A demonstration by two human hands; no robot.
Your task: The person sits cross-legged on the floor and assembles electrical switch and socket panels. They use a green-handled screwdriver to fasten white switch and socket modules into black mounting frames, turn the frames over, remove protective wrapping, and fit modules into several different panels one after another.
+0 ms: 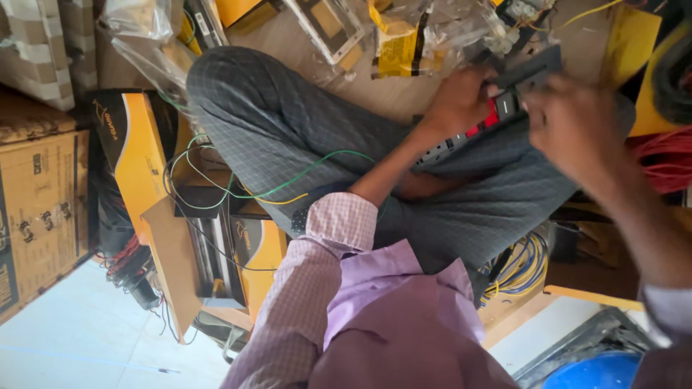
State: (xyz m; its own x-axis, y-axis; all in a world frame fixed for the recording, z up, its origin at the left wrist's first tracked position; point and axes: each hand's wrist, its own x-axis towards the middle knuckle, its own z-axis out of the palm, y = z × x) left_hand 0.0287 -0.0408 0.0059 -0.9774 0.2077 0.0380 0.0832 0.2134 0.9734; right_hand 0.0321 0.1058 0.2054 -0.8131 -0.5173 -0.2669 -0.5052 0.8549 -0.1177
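Gripping a long grey switch strip point(481, 130) with red rocker switches across the lap, left hand point(455, 103) clasped around its middle, right hand point(577, 126) closed on its far end, blurred. Lying just beyond both hands, clear plastic bags point(425, 36) and yellow cartons point(631, 36); trailing below left wrist, green wire point(317, 164).

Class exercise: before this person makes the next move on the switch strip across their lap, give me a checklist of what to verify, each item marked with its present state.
1. Left hand grips the switch strip: ok.
2. Right hand on the strip's far end: ok, though blurred.
3. Strip supported over the lap: ok.
4. Green wire clear of the hands: ok.
5. Strip's wiring connected: cannot tell.
6. Floor around free of loose wires: not ok.
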